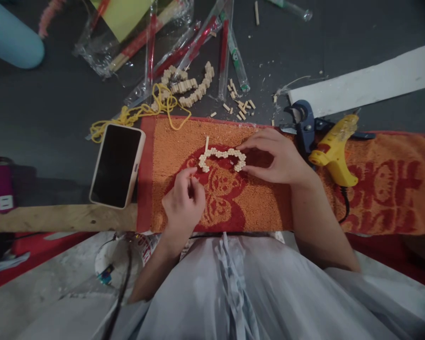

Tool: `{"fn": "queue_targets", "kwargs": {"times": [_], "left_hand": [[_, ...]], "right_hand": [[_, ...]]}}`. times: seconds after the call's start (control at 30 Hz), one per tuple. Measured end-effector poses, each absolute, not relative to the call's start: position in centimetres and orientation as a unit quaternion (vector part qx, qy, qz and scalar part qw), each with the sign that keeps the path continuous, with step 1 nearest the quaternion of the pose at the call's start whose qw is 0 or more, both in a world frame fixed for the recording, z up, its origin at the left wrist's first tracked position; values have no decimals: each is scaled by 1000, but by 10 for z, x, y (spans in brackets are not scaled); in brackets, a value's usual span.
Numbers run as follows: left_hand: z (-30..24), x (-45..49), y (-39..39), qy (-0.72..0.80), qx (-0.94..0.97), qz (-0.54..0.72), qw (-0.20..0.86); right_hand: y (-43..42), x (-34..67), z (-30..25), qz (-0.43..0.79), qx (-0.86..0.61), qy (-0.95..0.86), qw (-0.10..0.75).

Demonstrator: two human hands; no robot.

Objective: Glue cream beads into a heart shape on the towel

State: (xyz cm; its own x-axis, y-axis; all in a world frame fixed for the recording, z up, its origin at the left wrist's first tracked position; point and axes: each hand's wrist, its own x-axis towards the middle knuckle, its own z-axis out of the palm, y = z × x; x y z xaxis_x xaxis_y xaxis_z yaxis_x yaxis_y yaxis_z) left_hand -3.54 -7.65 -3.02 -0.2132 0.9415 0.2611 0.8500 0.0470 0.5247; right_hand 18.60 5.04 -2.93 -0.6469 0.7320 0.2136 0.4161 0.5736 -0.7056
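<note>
A curved piece of short, pale wooden sticks glued side by side (221,153) lies on an orange and red towel (265,203). One longer stick (207,143) stands out from its upper left. My right hand (278,156) has its thumb and forefinger around the right end of this piece, touching it. Just below the left end is my left hand (184,198), its fingers loosely curled and a small gap between thumb and forefinger. Nothing shows in that gap.
Beside my right forearm lie a yellow glue gun (335,151) and dark blue cutters (304,125). A phone (117,165) rests at left, near yellow cord (127,115). Beyond the towel are more stick pieces (200,87), loose cut sticks (242,108), plastic-wrapped items and a white strip (368,78).
</note>
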Motion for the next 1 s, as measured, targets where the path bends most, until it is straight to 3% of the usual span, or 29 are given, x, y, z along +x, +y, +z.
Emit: {"fn": "queue_targets", "kwargs": {"times": [1.0], "left_hand": [[-32,-33,-76,692,651,307,62]], "right_hand": [[53,187,-31,323,-328,-852,250]]}}
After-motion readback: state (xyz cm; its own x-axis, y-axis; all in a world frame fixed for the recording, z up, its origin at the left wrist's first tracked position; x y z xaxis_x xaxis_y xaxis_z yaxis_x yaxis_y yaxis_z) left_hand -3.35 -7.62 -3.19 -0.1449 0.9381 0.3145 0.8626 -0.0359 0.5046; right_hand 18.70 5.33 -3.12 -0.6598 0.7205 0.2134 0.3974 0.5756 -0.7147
